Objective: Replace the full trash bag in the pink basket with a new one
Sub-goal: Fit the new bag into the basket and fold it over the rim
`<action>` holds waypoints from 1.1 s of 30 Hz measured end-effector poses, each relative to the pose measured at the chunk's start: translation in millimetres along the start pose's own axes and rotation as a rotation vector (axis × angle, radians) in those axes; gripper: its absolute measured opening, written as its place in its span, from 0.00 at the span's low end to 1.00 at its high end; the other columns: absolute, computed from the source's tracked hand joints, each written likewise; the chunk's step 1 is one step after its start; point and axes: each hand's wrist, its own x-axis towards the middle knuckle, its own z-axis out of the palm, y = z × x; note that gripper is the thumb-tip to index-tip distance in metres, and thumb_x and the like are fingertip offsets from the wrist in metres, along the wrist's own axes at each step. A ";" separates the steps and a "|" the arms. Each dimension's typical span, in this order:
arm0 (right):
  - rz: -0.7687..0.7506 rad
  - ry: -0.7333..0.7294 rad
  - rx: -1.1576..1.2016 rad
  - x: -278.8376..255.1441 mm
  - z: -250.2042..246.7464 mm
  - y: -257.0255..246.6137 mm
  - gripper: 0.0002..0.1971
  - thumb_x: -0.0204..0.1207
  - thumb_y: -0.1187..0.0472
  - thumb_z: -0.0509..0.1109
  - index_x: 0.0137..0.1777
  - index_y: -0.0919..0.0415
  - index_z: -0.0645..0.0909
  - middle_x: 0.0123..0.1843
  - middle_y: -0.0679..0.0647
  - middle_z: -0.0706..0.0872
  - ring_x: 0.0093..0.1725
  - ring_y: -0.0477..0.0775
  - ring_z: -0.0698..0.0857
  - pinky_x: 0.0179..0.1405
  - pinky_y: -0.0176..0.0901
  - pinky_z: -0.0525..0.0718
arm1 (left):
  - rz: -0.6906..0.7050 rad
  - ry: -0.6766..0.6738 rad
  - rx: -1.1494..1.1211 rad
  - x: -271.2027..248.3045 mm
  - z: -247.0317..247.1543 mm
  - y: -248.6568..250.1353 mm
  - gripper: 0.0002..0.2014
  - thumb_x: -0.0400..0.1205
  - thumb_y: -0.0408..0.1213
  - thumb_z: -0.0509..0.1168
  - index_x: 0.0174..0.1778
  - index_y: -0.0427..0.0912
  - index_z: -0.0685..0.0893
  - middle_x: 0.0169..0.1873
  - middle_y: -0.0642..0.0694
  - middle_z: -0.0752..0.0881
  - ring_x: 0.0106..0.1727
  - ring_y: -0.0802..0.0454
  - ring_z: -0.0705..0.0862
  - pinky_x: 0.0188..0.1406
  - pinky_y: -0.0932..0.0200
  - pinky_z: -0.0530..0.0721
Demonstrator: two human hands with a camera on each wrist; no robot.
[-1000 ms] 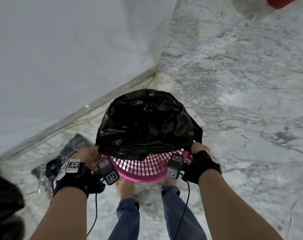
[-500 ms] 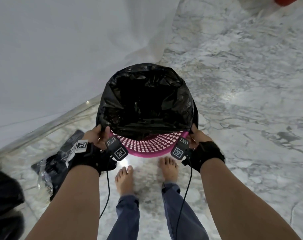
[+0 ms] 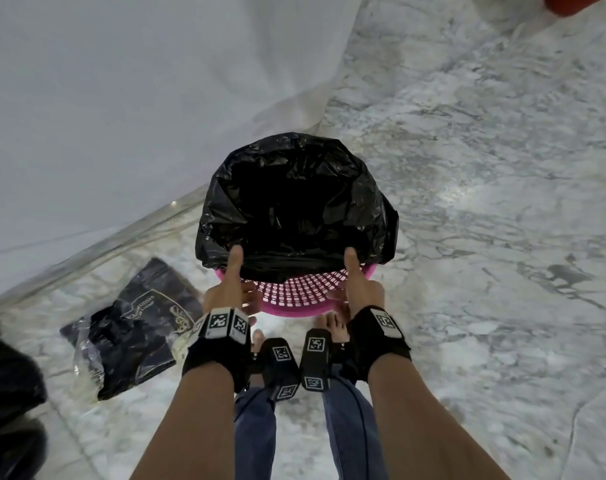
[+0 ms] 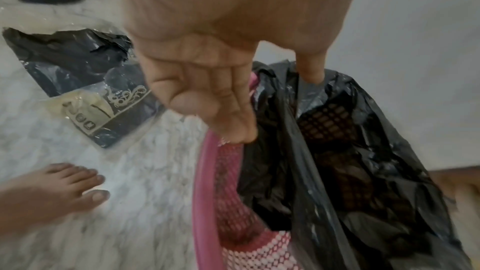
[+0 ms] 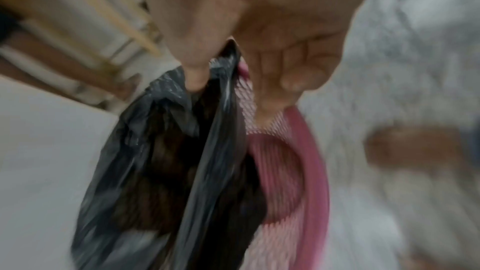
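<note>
A pink mesh basket (image 3: 294, 308) stands on the marble floor, lined with a black trash bag (image 3: 294, 202) whose mouth is open and folded over the far and side rims. The near pink wall is bare. My left hand (image 3: 234, 282) and right hand (image 3: 355, 285) are at the near rim, a shoulder's width apart. Each thumb lies on the bag's near edge while the fingers curl against the basket (image 4: 207, 182), so each hand pinches the bag's edge. The right wrist view shows the bag (image 5: 155, 161) running between thumb and fingers beside the basket's rim (image 5: 311, 161).
A torn plastic pack of dark bags (image 3: 131, 327) lies on the floor to the left. A black bulky bag (image 3: 7, 393) sits at the lower left edge. A white wall (image 3: 121, 98) runs behind the basket. My bare feet (image 3: 332, 327) are just below it. Open marble floor lies right.
The basket has dropped from a raised tilt to upright on the floor. Both hands shifted from its sides to the near rim, and their thumbs now lie on the bag's edge.
</note>
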 end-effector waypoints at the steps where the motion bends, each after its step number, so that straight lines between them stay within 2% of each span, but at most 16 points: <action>1: 0.053 -0.073 0.056 -1.1 3.7 -2.4 0.35 0.63 0.27 0.72 0.43 0.63 0.82 0.40 0.62 0.92 0.29 0.58 0.86 0.31 0.47 0.85 | -0.026 -0.006 0.028 2.6 2.5 2.5 0.36 0.64 0.71 0.69 0.41 0.36 0.89 0.36 0.43 0.92 0.35 0.45 0.88 0.29 0.57 0.81; 3: 0.088 -0.135 0.119 -0.9 4.6 -12.0 0.25 0.70 0.37 0.75 0.45 0.62 0.82 0.39 0.60 0.92 0.25 0.55 0.83 0.26 0.42 0.82 | -0.073 -0.059 0.033 9.9 1.6 7.9 0.22 0.73 0.58 0.71 0.42 0.38 0.87 0.33 0.48 0.90 0.38 0.46 0.85 0.25 0.58 0.80; 5: 0.104 -0.158 0.111 2.7 0.2 -16.9 0.16 0.75 0.50 0.76 0.44 0.65 0.83 0.33 0.58 0.90 0.23 0.53 0.81 0.24 0.39 0.79 | -0.159 -0.133 -0.012 17.9 -4.8 7.0 0.09 0.79 0.45 0.67 0.41 0.43 0.83 0.28 0.51 0.86 0.40 0.48 0.83 0.31 0.56 0.76; 7: 0.123 -0.156 0.083 5.6 -3.1 -15.3 0.09 0.75 0.59 0.74 0.41 0.66 0.85 0.28 0.57 0.89 0.20 0.53 0.79 0.24 0.38 0.76 | -0.238 -0.169 -0.113 19.0 -8.5 1.6 0.05 0.82 0.38 0.64 0.41 0.42 0.80 0.24 0.50 0.84 0.37 0.50 0.81 0.35 0.54 0.78; 9: 0.066 -0.130 -0.057 18.2 -4.1 0.1 0.10 0.69 0.55 0.74 0.37 0.63 0.86 0.35 0.59 0.91 0.28 0.57 0.86 0.30 0.44 0.84 | -0.239 -0.164 -0.197 11.9 -9.4 -8.0 0.08 0.83 0.34 0.63 0.38 0.40 0.79 0.18 0.49 0.83 0.35 0.51 0.80 0.41 0.51 0.85; 10: 0.032 -0.101 -0.150 30.8 -3.7 12.0 0.14 0.61 0.49 0.74 0.35 0.62 0.86 0.41 0.61 0.92 0.37 0.61 0.90 0.40 0.51 0.89 | -0.229 -0.159 -0.211 9.5 -9.2 -15.2 0.09 0.83 0.32 0.62 0.36 0.40 0.78 0.19 0.48 0.82 0.34 0.51 0.80 0.39 0.52 0.86; 12: 0.007 -0.026 -0.223 56.4 -2.6 37.5 0.22 0.49 0.44 0.69 0.34 0.62 0.86 0.46 0.62 0.92 0.47 0.66 0.90 0.52 0.61 0.88 | -0.211 -0.151 -0.204 5.7 -10.2 -28.6 0.07 0.81 0.31 0.62 0.37 0.40 0.78 0.26 0.46 0.78 0.33 0.51 0.77 0.38 0.47 0.87; 14: -0.015 0.051 -0.133 53.7 -4.1 50.0 0.17 0.51 0.48 0.69 0.33 0.60 0.87 0.41 0.61 0.91 0.45 0.67 0.89 0.52 0.63 0.88 | -0.210 -0.130 -0.230 10.6 -14.7 -39.8 0.03 0.78 0.30 0.63 0.40 0.39 0.79 0.29 0.45 0.76 0.34 0.49 0.78 0.43 0.41 0.87; 16: -0.057 0.098 0.046 6.8 -6.3 33.4 0.09 0.55 0.54 0.69 0.30 0.57 0.87 0.34 0.60 0.89 0.38 0.65 0.87 0.43 0.62 0.90 | -0.174 -0.121 -0.294 13.8 -16.7 -43.4 0.01 0.77 0.29 0.65 0.43 0.37 0.81 0.33 0.43 0.79 0.41 0.46 0.82 0.49 0.39 0.88; 17: -0.064 0.093 0.136 -2.6 -5.8 29.9 0.07 0.60 0.58 0.69 0.30 0.57 0.88 0.34 0.60 0.89 0.34 0.63 0.85 0.34 0.57 0.90 | -0.150 -0.120 -0.316 13.4 -16.4 -42.3 0.01 0.78 0.28 0.65 0.43 0.35 0.82 0.35 0.41 0.80 0.45 0.46 0.82 0.52 0.41 0.88; 19: -0.060 0.052 0.271 -5.5 -4.8 20.2 0.13 0.71 0.70 0.67 0.30 0.58 0.88 0.34 0.60 0.88 0.32 0.59 0.83 0.24 0.45 0.86 | -0.079 -0.135 -0.336 9.6 -12.3 -34.1 0.03 0.80 0.28 0.64 0.41 0.34 0.82 0.35 0.41 0.82 0.43 0.46 0.83 0.54 0.45 0.87; 20: -0.059 0.031 0.325 -0.6 -4.5 16.0 0.15 0.73 0.73 0.66 0.30 0.59 0.88 0.35 0.60 0.89 0.34 0.59 0.85 0.27 0.45 0.87 | -0.041 -0.143 -0.347 8.5 -9.1 -30.3 0.05 0.80 0.27 0.63 0.40 0.34 0.82 0.35 0.41 0.83 0.42 0.47 0.84 0.54 0.45 0.87; 23: -0.057 -0.065 0.462 6.6 -5.3 2.8 0.08 0.75 0.76 0.68 0.38 0.69 0.85 0.41 0.62 0.90 0.45 0.61 0.88 0.54 0.53 0.89 | 0.023 -0.159 -0.403 10.4 -0.7 -20.5 0.05 0.80 0.25 0.61 0.42 0.33 0.82 0.38 0.40 0.84 0.42 0.46 0.85 0.53 0.47 0.88; 24: -0.055 -0.093 0.488 9.5 -5.0 0.8 0.06 0.76 0.75 0.67 0.40 0.71 0.84 0.42 0.63 0.89 0.45 0.60 0.89 0.57 0.53 0.89 | 0.037 -0.164 -0.427 11.3 1.2 -18.0 0.05 0.80 0.25 0.61 0.42 0.33 0.82 0.39 0.40 0.84 0.43 0.46 0.85 0.53 0.47 0.88; 29: -0.044 -0.180 0.582 18.8 -3.5 4.7 0.04 0.78 0.72 0.65 0.49 0.68 0.79 0.51 0.67 0.90 0.43 0.58 0.91 0.51 0.47 0.89 | 0.062 -0.181 -0.456 14.2 10.8 -8.8 0.07 0.79 0.27 0.60 0.36 0.38 0.79 0.37 0.44 0.85 0.41 0.46 0.88 0.48 0.54 0.85; 33: -0.029 -0.293 0.611 25.4 -3.5 14.1 0.08 0.79 0.69 0.64 0.57 0.67 0.79 0.54 0.64 0.90 0.43 0.57 0.92 0.57 0.51 0.87 | 0.017 -0.235 -0.542 18.4 23.1 -4.0 0.09 0.77 0.33 0.59 0.31 0.43 0.73 0.32 0.49 0.80 0.30 0.53 0.84 0.33 0.61 0.71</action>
